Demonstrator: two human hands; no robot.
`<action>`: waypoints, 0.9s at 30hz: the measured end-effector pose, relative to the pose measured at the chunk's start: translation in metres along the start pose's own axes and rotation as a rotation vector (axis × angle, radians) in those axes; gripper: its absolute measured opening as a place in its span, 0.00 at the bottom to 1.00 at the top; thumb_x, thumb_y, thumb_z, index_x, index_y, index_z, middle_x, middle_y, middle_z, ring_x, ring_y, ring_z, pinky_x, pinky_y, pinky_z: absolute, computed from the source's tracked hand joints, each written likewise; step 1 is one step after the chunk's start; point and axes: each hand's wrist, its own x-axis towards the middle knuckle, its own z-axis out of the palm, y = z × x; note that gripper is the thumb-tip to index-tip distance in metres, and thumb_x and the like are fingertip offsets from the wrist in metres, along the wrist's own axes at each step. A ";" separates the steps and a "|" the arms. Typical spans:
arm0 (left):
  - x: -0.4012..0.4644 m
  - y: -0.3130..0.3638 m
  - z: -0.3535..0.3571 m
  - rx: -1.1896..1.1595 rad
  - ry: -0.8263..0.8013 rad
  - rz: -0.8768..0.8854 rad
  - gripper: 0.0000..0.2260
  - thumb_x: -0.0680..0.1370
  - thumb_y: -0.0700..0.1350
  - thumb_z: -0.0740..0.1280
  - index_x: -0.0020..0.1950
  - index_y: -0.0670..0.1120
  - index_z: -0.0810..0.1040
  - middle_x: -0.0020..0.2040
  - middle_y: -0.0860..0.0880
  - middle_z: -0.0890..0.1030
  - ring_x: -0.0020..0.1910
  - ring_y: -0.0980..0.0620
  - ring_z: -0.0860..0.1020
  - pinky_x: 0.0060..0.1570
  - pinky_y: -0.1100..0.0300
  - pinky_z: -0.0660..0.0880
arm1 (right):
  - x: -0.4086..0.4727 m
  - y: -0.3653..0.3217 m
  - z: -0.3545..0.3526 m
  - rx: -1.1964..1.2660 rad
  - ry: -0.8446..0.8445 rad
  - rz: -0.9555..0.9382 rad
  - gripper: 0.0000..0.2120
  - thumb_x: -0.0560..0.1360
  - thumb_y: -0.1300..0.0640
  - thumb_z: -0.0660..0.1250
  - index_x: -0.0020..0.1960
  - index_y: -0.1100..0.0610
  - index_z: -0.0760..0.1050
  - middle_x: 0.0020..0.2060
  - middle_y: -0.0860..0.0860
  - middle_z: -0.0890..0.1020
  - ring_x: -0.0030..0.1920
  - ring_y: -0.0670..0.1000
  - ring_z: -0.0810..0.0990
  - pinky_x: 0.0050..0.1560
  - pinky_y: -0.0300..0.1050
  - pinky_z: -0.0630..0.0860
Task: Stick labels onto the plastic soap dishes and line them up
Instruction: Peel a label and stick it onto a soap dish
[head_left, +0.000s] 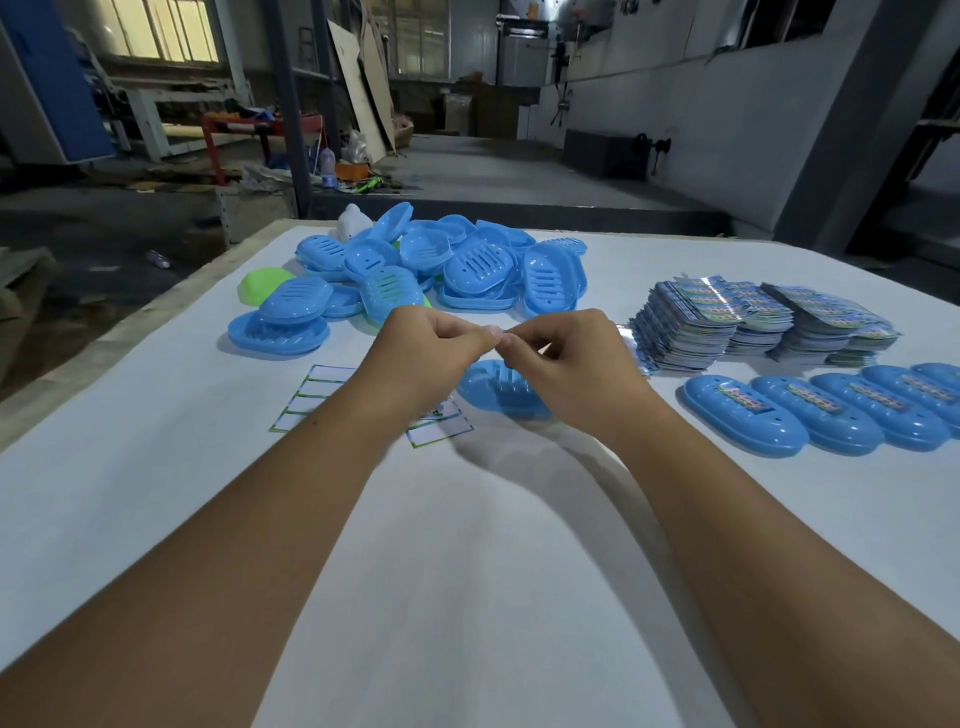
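At the far left, a bit above the middle of the frame, a green dish (264, 283) peeks out from the edge of a big heap of blue soap dishes (415, 267) on the white table (156, 493). A little white thing (355, 221) sits at the back of the heap. Just below the heap, left of the middle, lies a white sheet with green lines (311, 397), partly hidden under the left arm. In the middle, the left hand (423, 348) and the right hand (574, 364) meet above the table. Their fingertips (491, 335) are pinched close together and touch each other. Something very small may be between them, but it is too tiny and blurry to tell what. Right under the hands, one blue dish (493, 389) sits alone on the table. Further right, above the middle, stand stacks of shiny colorful labels (753, 322). Below those stacks, at the right edge, is a row of blue dishes with labels on them (831, 410), lying side by side and touching.
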 end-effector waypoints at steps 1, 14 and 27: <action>0.000 0.000 -0.001 -0.012 0.012 -0.001 0.08 0.75 0.54 0.73 0.37 0.55 0.85 0.29 0.63 0.81 0.31 0.70 0.77 0.32 0.68 0.69 | 0.000 0.000 0.001 -0.003 -0.005 -0.009 0.09 0.78 0.49 0.71 0.40 0.45 0.83 0.29 0.32 0.80 0.30 0.36 0.77 0.32 0.27 0.67; 0.006 -0.006 0.005 -0.053 0.062 -0.076 0.07 0.75 0.50 0.74 0.37 0.52 0.85 0.23 0.59 0.76 0.23 0.63 0.71 0.22 0.73 0.66 | 0.008 0.009 -0.007 0.005 0.044 0.294 0.14 0.72 0.50 0.71 0.34 0.59 0.81 0.23 0.51 0.73 0.24 0.46 0.65 0.26 0.40 0.63; 0.014 -0.017 0.024 0.129 0.056 -0.151 0.07 0.70 0.49 0.74 0.36 0.47 0.86 0.25 0.53 0.80 0.29 0.52 0.76 0.36 0.58 0.75 | 0.009 0.018 -0.012 -0.063 -0.058 0.463 0.18 0.69 0.45 0.76 0.35 0.61 0.80 0.25 0.50 0.72 0.25 0.49 0.65 0.32 0.44 0.66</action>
